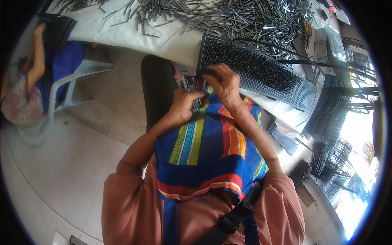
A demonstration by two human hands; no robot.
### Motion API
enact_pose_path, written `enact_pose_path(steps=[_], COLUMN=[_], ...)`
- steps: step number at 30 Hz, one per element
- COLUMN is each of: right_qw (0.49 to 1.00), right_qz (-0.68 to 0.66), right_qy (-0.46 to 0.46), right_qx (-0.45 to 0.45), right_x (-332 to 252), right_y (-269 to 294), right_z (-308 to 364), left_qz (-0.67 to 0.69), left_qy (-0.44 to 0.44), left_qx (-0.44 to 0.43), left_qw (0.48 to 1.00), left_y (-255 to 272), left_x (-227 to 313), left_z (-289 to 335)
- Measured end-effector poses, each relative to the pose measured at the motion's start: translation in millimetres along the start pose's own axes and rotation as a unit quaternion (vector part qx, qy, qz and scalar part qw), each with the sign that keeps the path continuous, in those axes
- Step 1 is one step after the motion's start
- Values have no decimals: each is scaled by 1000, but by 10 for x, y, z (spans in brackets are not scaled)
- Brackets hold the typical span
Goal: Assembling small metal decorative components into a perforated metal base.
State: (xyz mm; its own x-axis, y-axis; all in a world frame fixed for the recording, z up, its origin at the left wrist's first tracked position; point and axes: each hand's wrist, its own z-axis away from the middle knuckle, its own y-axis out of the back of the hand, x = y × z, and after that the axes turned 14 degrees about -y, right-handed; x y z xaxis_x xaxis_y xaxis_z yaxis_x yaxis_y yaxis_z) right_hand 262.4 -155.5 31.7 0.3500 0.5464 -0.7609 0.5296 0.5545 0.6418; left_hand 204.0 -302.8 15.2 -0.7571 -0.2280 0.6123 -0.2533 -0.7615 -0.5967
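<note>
**One bundle of slim metal strips (188, 83): weight, stiffness and hold**

We see the bundle above the lap, at the near side of the cloth-covered surface (171, 45). The left hand (181, 107) is closed around it, thumb laid across the front, with the upper ends fanning out above the grip. The right hand (224, 83) is curled just beside it, near the left end of the perforated tray (302, 96); its fingertips are drawn together, but we cannot tell whether a strip is pinched between them. Dark, short pieces (261, 67) cover much of the tray, and a loose heap of similar strips (245, 20) lies behind it on the surface.

From the bright glints and thin, straight outlines, we judge each strip to be light, stiff and smooth—hardly fragile, though a hard sideways bend might kink it. Gathered together, they should weigh a little more and slide readily along one another, so an easy wrap of the fingers at mid-length, with the thumb pressing across, would hold the set without squeezing strips out. For a single strip we would choose a fingertip pinch close to one free end, where the fan leaves gaps. The edges and tips may be sharp—a light touch along the flat faces seems the safer contact.
</note>
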Motion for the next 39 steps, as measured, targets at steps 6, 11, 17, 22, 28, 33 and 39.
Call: enact_pose_path(steps=[6, 11, 17, 22, 28, 33, 39], right_qw=[929, 936, 851, 868, 932, 988, 994], right_qz=[-196, -217, -376, -370, -295, -103, 74], right_qy=[-262, -239, -336, -321, -201, -87, 56], right_qx=[-172, -141, -145, -83, 55, 81, 65], right_x=[-31, -46, 76, 50, 84, 96, 119], right_y=[41, 1, -59, -4, 27, -23, -90], right_z=[114, 164, 187, 214, -1, -211, -181], left_qz=[21, -62, -85, -58, -37, -401, -166], left_qy=[2, -70, -75, -117, 22, -145, 5], left_qx=[-5, 1, 14, 91, 59, -243, -68], left_qw=[1000, 996, 993, 987, 997, 871, 984], left_y=[-58, -133, -195, -150, 99, 184, 110], left_x=[-4, -4, -14, -27, 54, -68, -83], left_z=[-38, -1, 14, -73, 32, 174, 208])
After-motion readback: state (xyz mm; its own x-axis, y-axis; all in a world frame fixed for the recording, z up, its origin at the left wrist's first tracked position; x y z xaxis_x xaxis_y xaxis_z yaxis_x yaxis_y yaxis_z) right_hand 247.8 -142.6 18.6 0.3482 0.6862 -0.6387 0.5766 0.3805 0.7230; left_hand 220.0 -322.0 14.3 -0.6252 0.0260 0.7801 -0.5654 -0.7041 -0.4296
